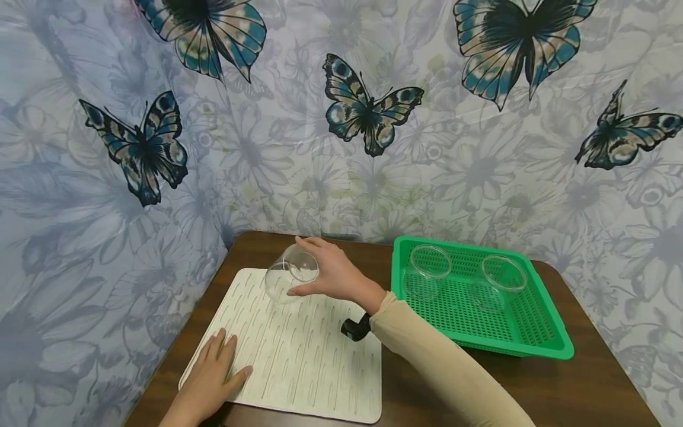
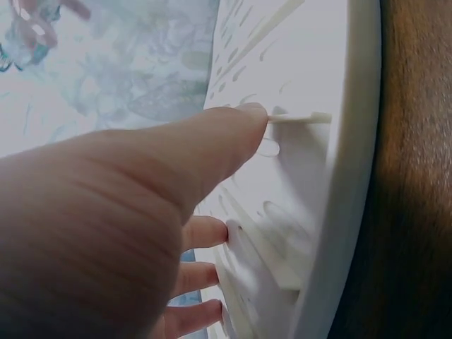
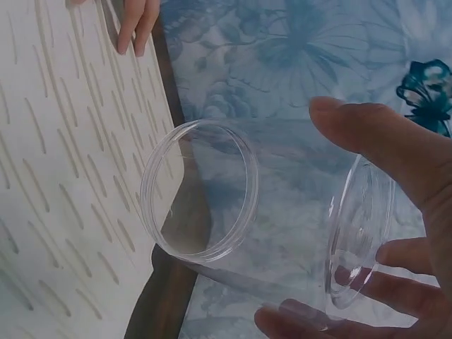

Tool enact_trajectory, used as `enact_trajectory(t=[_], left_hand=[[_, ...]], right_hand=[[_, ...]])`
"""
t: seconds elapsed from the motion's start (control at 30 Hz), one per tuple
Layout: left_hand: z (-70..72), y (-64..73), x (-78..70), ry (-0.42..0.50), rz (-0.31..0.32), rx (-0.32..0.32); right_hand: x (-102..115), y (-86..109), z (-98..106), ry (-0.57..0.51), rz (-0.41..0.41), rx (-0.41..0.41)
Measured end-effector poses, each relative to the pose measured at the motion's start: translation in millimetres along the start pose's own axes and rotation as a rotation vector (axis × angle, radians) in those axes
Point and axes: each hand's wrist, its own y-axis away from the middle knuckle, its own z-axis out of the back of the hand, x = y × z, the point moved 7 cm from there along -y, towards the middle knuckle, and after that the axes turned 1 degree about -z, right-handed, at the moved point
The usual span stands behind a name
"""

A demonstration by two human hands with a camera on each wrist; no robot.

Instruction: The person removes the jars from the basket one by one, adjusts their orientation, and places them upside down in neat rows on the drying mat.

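Transparent jar [image 1: 278, 289] in the right hand [image 1: 341, 271], tilted, over the far part of the white mat [image 1: 315, 365]. Grasped from the side, with thumb on one side and curled fingers on the other. Not possible to tell whether touching the mat or a little apart from it.

Counted in total: three jars of the same clear kind. One in the hand, two inside the single green basket [image 1: 556, 332], well apart from each other: left jar [image 1: 425, 279] near the far left corner, right jar [image 1: 493, 290] more toward the right side, both with round rim upward. Counted also: two hands, one mat, one basket to the right of this mat, one brown table [image 1: 416, 385] under both. On the wall cloth [image 1: 283, 201], five printed butterflies [image 1: 372, 112], two of them cut by the upper edge.

Left hand [image 1: 213, 376] laid on the near left corner of the mat, grip released, fingers nearly straight.

Only in the head view: basket with its two jars, tan sleeve [image 1: 432, 356], black device [image 1: 355, 328] at the right wrist. More clearly in the right wrist view: both round ends of the held jar. Only in the left wrist view, closely: thumb tip against the ridged mat surface, near its raised edge.
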Motion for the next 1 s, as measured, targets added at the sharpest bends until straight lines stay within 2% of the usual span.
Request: enact_trajectory(t=[0.13,0.4,0.7,1.0], left_hand=[[0.4,-2.0,1.8,-0.003,0.002,-0.006],[2.9,-0.8,1.8,-0.017,0.007,-0.018],[-2.8,0.6,0.8,-0.037,0.01,-0.018],[-4.0,-1.7,2.5,-0.05,0.006,-0.049]], right_hand=[[8.5,-25.5,-14.1,0.035,-0.006,0.05],[20.3,-69.2,-49.2,0.196,0.004,0.128],[25.0,-96.5,-81.1,0.303,0.011,0.186],[17.4,-116.3,-100.0,0.37,-0.049,0.215]])
